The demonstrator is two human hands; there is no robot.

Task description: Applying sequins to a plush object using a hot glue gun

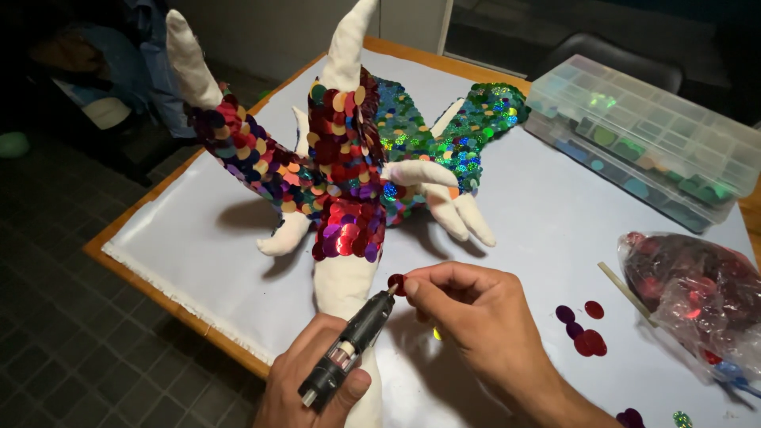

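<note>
Between my two hands, at the near edge of the table, the nozzle of the black glue gun [349, 349] meets a small dark red sequin [396, 284]. My left hand [313, 388] comes up from the bottom edge, fist wrapped tight around the gun's body, thumb lying along its lower end, the barrel slanting up and to the right. My right hand [468, 305] reaches in from the lower right, wrist bent, thumb and forefinger pinched shut on the sequin and holding it right at the gun's tip; the other fingers curl under the palm.

Just beyond the tip lies the bare white cloth leg of a stuffed figure [345, 174], which sprawls across the middle of the table. Its body is covered in overlapping round sequins: red and purple down the nearest part, gold and violet along the limb to the left, green and blue on the far right part. Several bare white limbs stick up and out.

Right of my right hand, a few loose red sequins [583, 329] lie on the pale sheet [198, 238] covering the table. Further right sits a clear plastic bag [694, 293] of red sequins, and behind it a clear compartment box [642, 135] with green and blue ones.
</note>
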